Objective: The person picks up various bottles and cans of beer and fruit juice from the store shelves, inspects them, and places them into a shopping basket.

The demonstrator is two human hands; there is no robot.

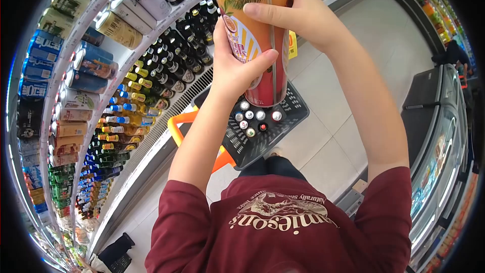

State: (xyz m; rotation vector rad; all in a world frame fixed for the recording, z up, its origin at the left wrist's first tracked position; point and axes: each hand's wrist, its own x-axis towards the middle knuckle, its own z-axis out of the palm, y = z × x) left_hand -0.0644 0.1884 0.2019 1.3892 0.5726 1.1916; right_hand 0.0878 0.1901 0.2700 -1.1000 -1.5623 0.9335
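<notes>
Cans (95,60) stand in rows on the curved white shelves (105,1) at the far left, in blue, white, tan and brown. Just right of them, rows of bottles (132,107) run along the case, with yellow, blue, green and dark glass or caps. A dark item (117,253), too unclear to name, lies low on that side. The left hand (233,73) has its grip closed on the lower left of an orange-and-red pack (262,78), thumb across the front, fingers along the side. The pack is held up at the top of the view, tilted slightly, with a palm leaf printed near its upper end. Beneath it in view is a black basket (277,139) with an orange handle (175,127), holding upright drinks (249,115). The right hand (298,12) pinches the pack's upper right, thumb pressed on the front; its other fingers are largely hidden. Behind the pack, a yellow tag (292,45) shows. Farther right are pale floor tiles (323,96), then a glass-topped freezer (438,156) and, beyond it, a person (457,54) in dark clothing.
</notes>
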